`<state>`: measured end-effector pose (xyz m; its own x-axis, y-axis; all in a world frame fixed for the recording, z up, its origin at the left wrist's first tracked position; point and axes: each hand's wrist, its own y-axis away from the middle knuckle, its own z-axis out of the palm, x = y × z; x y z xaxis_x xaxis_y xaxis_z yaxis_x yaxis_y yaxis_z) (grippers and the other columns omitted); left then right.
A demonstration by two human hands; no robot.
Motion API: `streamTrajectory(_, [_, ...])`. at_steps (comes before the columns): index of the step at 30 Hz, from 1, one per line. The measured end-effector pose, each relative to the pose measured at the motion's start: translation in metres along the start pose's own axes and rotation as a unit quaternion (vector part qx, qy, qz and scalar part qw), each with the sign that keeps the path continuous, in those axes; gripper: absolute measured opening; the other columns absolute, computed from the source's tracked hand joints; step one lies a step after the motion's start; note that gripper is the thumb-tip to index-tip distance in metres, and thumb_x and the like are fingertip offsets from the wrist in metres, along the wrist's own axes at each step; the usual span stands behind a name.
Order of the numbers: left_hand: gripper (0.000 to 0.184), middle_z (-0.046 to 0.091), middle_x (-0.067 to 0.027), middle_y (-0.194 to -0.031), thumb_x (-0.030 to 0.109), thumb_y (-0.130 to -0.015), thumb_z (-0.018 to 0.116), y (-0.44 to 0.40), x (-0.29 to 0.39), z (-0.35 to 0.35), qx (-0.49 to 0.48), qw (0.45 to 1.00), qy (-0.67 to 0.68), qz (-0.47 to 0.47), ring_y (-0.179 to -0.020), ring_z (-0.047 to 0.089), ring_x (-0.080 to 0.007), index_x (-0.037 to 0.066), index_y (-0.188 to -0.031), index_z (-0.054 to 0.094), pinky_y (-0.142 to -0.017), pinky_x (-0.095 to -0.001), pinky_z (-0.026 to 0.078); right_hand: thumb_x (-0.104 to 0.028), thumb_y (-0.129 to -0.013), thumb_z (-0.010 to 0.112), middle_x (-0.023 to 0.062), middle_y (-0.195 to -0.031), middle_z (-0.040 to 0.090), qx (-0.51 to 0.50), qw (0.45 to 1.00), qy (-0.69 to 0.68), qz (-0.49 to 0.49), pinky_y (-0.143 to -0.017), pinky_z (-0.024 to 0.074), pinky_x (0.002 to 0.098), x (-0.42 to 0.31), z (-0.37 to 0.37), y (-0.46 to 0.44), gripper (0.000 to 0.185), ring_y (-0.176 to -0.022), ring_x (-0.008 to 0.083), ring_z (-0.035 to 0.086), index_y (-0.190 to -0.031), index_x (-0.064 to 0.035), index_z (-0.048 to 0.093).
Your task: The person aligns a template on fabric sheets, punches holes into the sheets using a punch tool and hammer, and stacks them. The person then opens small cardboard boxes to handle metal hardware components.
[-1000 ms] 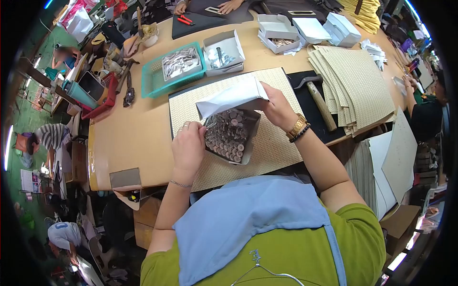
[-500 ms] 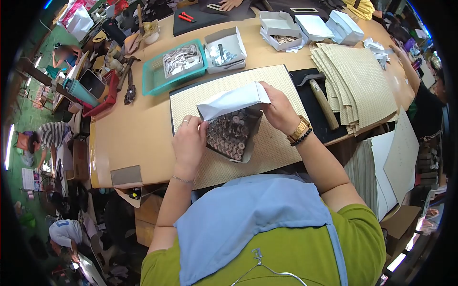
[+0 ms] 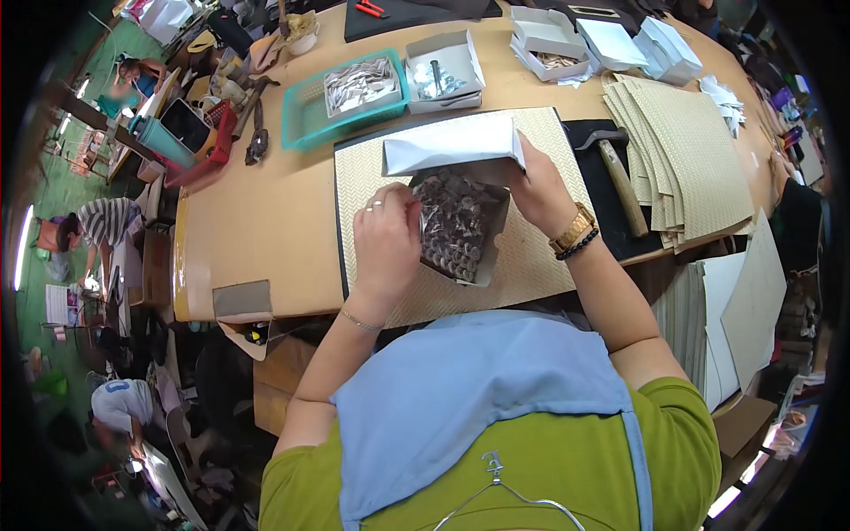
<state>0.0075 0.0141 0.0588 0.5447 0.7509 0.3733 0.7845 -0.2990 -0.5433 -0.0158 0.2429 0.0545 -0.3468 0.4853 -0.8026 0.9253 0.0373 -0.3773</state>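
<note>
An open cardboard box [image 3: 485,258] full of small round brownish pieces [image 3: 453,226], perhaps snap buttons, is tilted above a woven cream sheet [image 3: 531,274]. Its white lid flap [image 3: 453,144] stands raised along the far side. My right hand [image 3: 542,190] grips the box at its far right corner, by the flap. At the upper left of the box, my left hand [image 3: 387,234] has its fingers curled together over the edge, touching the pieces. Whatever is between those fingertips is hidden.
A hammer [image 3: 624,186] lies on a black sheet to the right, beside stacked woven sheets [image 3: 682,168]. Beyond the box stand a teal basket [image 3: 301,124] and a white box of parts [image 3: 469,62]. Red-handled cutters [image 3: 370,9] lie farther back. Several people work at left.
My left hand has shifted from the box's left side toward its upper left contents. The raised flap is flatter and wider in view. The whole view has moved slightly; a hand at the far side has left view.
</note>
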Motion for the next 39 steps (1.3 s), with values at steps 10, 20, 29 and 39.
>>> streamTrajectory(10, [0.014,0.057,-0.0164,-0.102,0.012,-0.091,0.055,-0.012,0.016,-0.007,-0.030,0.991,0.113,-0.071,-0.085,0.059,-0.0376,-0.001,-0.095,0.052,-0.075,-0.0444,0.048,-0.027,-0.095,0.051,0.0267,-0.089,0.061,0.077,0.993,0.037,0.076,-0.071,0.0494,0.0440,0.012,-0.026,-0.007,0.035,-0.081,0.0438,0.060,-0.116,0.0009,0.051])
streamTrajectory(20, [0.062,0.053,-0.0147,-0.122,0.001,-0.079,0.072,-0.008,-0.016,0.000,-0.134,0.849,0.430,-0.276,-0.107,0.054,-0.0161,0.001,-0.133,0.040,-0.089,-0.0289,0.049,-0.042,-0.101,0.038,0.0116,-0.125,0.050,0.074,0.925,-0.278,0.249,-0.076,0.0491,0.0283,0.027,0.008,0.026,0.054,-0.109,0.0165,0.052,-0.135,0.0004,0.038])
streamTrajectory(29, [0.075,0.046,-0.0178,-0.135,-0.008,-0.078,0.067,-0.008,-0.016,0.017,-0.133,0.779,0.550,-0.269,-0.117,0.052,-0.0190,0.003,-0.143,0.031,-0.097,-0.0296,0.046,-0.050,-0.098,0.042,0.0074,-0.123,0.056,0.178,0.781,-0.529,0.280,-0.084,0.0487,0.0351,0.048,0.034,0.031,0.054,-0.111,0.0172,0.055,-0.131,-0.0074,0.043])
streamTrajectory(39, [0.055,0.050,-0.0175,-0.132,-0.010,-0.086,0.054,-0.002,-0.024,-0.011,-0.022,0.623,0.699,-0.352,-0.114,0.057,-0.0220,0.005,-0.136,0.036,-0.094,-0.0330,0.052,-0.045,-0.093,0.053,0.0157,-0.111,0.061,0.112,0.971,-0.045,0.208,-0.082,0.0495,0.0331,0.087,-0.047,0.018,0.064,-0.099,0.0213,0.061,-0.134,0.0010,0.039])
